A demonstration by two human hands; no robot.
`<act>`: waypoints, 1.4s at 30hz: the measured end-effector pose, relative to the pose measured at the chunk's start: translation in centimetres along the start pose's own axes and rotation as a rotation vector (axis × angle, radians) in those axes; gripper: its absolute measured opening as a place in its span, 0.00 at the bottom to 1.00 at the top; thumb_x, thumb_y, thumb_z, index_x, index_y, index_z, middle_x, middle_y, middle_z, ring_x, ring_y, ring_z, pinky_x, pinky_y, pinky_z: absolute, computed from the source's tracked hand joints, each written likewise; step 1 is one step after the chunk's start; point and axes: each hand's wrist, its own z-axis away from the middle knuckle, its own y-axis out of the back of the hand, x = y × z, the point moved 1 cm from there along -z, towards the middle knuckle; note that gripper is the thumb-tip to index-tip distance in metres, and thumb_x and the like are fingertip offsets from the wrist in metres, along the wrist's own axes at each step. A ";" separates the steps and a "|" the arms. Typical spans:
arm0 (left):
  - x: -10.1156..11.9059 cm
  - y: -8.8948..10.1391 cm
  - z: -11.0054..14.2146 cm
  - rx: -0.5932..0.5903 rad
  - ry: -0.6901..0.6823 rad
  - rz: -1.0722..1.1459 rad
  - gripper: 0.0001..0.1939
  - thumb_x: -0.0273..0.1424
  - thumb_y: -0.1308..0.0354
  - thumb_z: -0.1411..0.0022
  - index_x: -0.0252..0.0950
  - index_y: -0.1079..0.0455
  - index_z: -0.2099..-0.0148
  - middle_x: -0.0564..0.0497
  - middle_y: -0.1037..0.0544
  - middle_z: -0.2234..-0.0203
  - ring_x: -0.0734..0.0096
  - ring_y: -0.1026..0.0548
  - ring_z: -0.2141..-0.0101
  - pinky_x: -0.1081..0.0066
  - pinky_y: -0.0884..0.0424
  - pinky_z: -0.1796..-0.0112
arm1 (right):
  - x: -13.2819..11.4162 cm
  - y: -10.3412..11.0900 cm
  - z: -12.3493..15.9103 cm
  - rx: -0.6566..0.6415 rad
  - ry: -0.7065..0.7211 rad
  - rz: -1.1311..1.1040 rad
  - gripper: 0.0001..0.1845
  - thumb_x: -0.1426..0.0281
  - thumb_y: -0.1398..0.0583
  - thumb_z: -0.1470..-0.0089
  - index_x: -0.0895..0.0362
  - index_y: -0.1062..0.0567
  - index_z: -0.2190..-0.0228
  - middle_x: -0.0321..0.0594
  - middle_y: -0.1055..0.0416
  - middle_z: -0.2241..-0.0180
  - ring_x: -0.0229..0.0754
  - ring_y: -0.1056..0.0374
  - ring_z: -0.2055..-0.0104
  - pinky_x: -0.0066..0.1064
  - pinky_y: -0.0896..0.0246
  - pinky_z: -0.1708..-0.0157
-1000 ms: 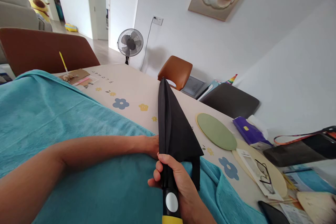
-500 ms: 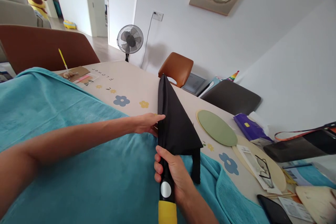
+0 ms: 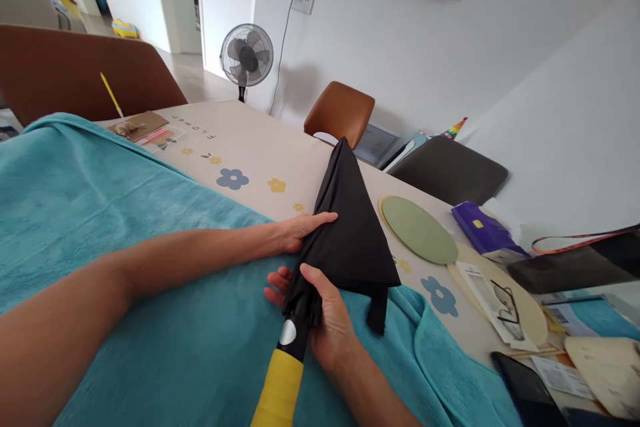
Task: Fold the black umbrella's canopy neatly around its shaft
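Observation:
A folded black umbrella (image 3: 350,233) points away from me, its tip over the far part of the table and its yellow handle (image 3: 280,383) toward me. A silver round button shows just above the yellow grip. My left hand (image 3: 303,230) is closed on the left side of the canopy, thumb on top and the fingers hidden underneath. Lower down, my right hand (image 3: 325,307) wraps round the gathered cloth and ribs near the handle, with fingertips showing on the left. A black strap (image 3: 377,310) hangs from the canopy's right corner. A teal cloth (image 3: 200,347) lies beneath.
On the table (image 3: 270,147) to the right are a green oval mat (image 3: 420,230), glasses (image 3: 507,310), a phone (image 3: 527,387) and a purple pack (image 3: 483,230). A pen and small packets lie at left. Chairs (image 3: 343,110) and a fan (image 3: 247,57) stand beyond.
The umbrella has tilted, tip to the right and handle to the left. My right hand has moved up from the shaft onto the gathered cloth, and my left thumb reaches farther over the canopy.

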 end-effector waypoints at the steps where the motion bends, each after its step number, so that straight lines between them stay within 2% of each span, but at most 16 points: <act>1: 0.0 0.0 -0.2 -0.003 -0.014 -0.007 0.19 0.40 0.41 0.50 0.28 0.30 0.62 0.42 0.23 0.68 0.63 0.25 0.66 0.65 0.28 0.61 | 0.1 0.0 -0.1 0.002 0.001 0.006 0.09 0.68 0.40 0.54 0.64 0.28 0.74 0.42 0.29 0.76 0.39 0.32 0.74 0.33 0.33 0.70; 5: 0.1 0.2 -0.7 -0.040 -0.068 -0.060 0.18 0.38 0.40 0.50 0.28 0.30 0.63 0.42 0.23 0.67 0.65 0.25 0.65 0.67 0.29 0.60 | -0.1 0.0 -0.5 -0.042 -0.009 0.035 0.10 0.69 0.40 0.54 0.62 0.31 0.80 0.34 0.37 0.85 0.31 0.42 0.85 0.25 0.40 0.83; 8: 0.0 0.2 -0.9 -0.060 -0.093 -0.117 0.19 0.40 0.42 0.49 0.28 0.30 0.62 0.42 0.23 0.66 0.65 0.25 0.63 0.68 0.29 0.59 | -0.2 0.1 -0.7 -0.075 0.002 0.026 0.10 0.69 0.40 0.55 0.61 0.32 0.81 0.33 0.39 0.85 0.30 0.44 0.85 0.24 0.43 0.85; 10: 0.0 0.1 -0.9 -0.006 -0.154 -0.234 0.22 0.44 0.44 0.48 0.29 0.31 0.61 0.42 0.24 0.63 0.63 0.26 0.61 0.68 0.30 0.59 | -0.2 0.1 -0.8 -0.085 0.020 0.021 0.10 0.69 0.39 0.56 0.61 0.33 0.81 0.32 0.40 0.85 0.30 0.45 0.85 0.23 0.43 0.85; 12: 0.3 0.2 -0.7 0.192 -0.273 -0.506 0.25 0.48 0.49 0.46 0.30 0.31 0.60 0.41 0.25 0.61 0.60 0.28 0.59 0.66 0.31 0.59 | -0.1 0.1 -0.9 -0.076 0.046 0.015 0.10 0.70 0.38 0.58 0.61 0.34 0.81 0.31 0.41 0.85 0.29 0.47 0.85 0.23 0.44 0.85; 15: 1.5 0.4 0.4 0.627 -0.500 -1.115 0.25 0.48 0.52 0.44 0.31 0.33 0.58 0.40 0.26 0.60 0.55 0.31 0.56 0.62 0.36 0.56 | -0.1 0.1 -1.0 -0.067 0.080 0.013 0.09 0.71 0.38 0.59 0.61 0.34 0.81 0.31 0.41 0.84 0.29 0.47 0.84 0.23 0.45 0.86; 17: 2.4 0.2 1.3 0.765 -0.663 -1.440 0.20 0.42 0.53 0.42 0.34 0.34 0.54 0.42 0.28 0.58 0.55 0.34 0.53 0.60 0.40 0.53 | 0.0 0.1 -1.0 -0.080 0.078 0.024 0.09 0.70 0.39 0.58 0.61 0.34 0.81 0.31 0.42 0.85 0.29 0.46 0.84 0.23 0.45 0.85; 19: 3.0 -0.8 2.1 0.722 -0.823 -1.604 0.17 0.35 0.54 0.41 0.38 0.36 0.51 0.45 0.30 0.55 0.59 0.37 0.51 0.62 0.43 0.52 | 0.0 0.1 -1.0 -0.083 0.072 0.031 0.10 0.70 0.39 0.58 0.61 0.34 0.82 0.31 0.42 0.86 0.30 0.46 0.84 0.24 0.44 0.85; 22: 2.8 -3.8 2.2 0.435 -0.953 -1.660 0.17 0.29 0.54 0.43 0.43 0.34 0.52 0.51 0.30 0.54 0.64 0.38 0.51 0.66 0.43 0.51 | 0.0 0.0 -1.0 -0.067 0.082 0.022 0.08 0.71 0.39 0.58 0.61 0.34 0.81 0.32 0.40 0.84 0.30 0.45 0.84 0.25 0.43 0.85; 26: 1.1 -8.5 -0.2 -0.092 -0.952 -1.746 0.21 0.22 0.51 0.49 0.46 0.31 0.55 0.55 0.30 0.53 0.67 0.37 0.54 0.72 0.41 0.55 | 0.0 0.1 -0.9 -0.107 0.114 0.010 0.07 0.73 0.40 0.58 0.60 0.35 0.79 0.31 0.40 0.84 0.31 0.45 0.84 0.25 0.44 0.86; 28: 0.7 -9.9 -1.8 -0.218 -0.890 -1.823 0.18 0.21 0.49 0.52 0.44 0.28 0.61 0.53 0.27 0.58 0.66 0.34 0.57 0.72 0.39 0.58 | 0.0 0.3 -0.9 -0.134 0.128 0.000 0.06 0.73 0.40 0.58 0.60 0.34 0.78 0.31 0.40 0.83 0.31 0.45 0.84 0.25 0.44 0.86; 31: 1.0 -10.4 -3.2 -0.192 -0.781 -1.904 0.11 0.23 0.48 0.54 0.41 0.27 0.70 0.51 0.26 0.69 0.65 0.32 0.62 0.72 0.39 0.60 | 0.0 0.4 -0.9 -0.157 0.124 -0.011 0.06 0.72 0.40 0.57 0.60 0.34 0.78 0.31 0.40 0.83 0.30 0.45 0.84 0.26 0.44 0.85; 34: 2.0 -10.4 -2.6 -0.087 -0.806 -1.873 0.10 0.25 0.50 0.51 0.41 0.28 0.69 0.52 0.26 0.70 0.67 0.31 0.63 0.73 0.38 0.60 | 0.0 0.5 -0.9 -0.145 0.109 -0.006 0.07 0.72 0.40 0.57 0.60 0.34 0.79 0.32 0.40 0.83 0.30 0.44 0.84 0.26 0.43 0.85; 38: 4.2 -9.8 1.1 0.047 -0.911 -1.563 0.15 0.24 0.57 0.48 0.38 0.32 0.62 0.53 0.27 0.71 0.75 0.31 0.75 0.75 0.34 0.70 | -0.1 0.4 -0.9 -0.122 0.098 0.010 0.10 0.70 0.39 0.56 0.61 0.35 0.80 0.32 0.40 0.83 0.30 0.44 0.84 0.26 0.43 0.85; 40: 5.5 -8.7 3.5 0.119 -0.944 -1.408 0.15 0.23 0.58 0.49 0.38 0.35 0.60 0.54 0.29 0.71 0.79 0.33 0.81 0.76 0.35 0.77 | -0.2 0.4 -0.9 -0.125 0.100 0.008 0.11 0.69 0.38 0.57 0.61 0.35 0.80 0.32 0.39 0.82 0.31 0.44 0.84 0.26 0.43 0.85; 42: 6.7 -7.0 5.9 0.209 -0.996 -1.308 0.14 0.23 0.57 0.50 0.37 0.36 0.61 0.54 0.29 0.73 0.80 0.34 0.82 0.77 0.36 0.79 | -0.2 0.4 -0.9 -0.129 0.092 0.001 0.11 0.68 0.37 0.58 0.61 0.35 0.79 0.32 0.38 0.82 0.31 0.44 0.83 0.26 0.43 0.85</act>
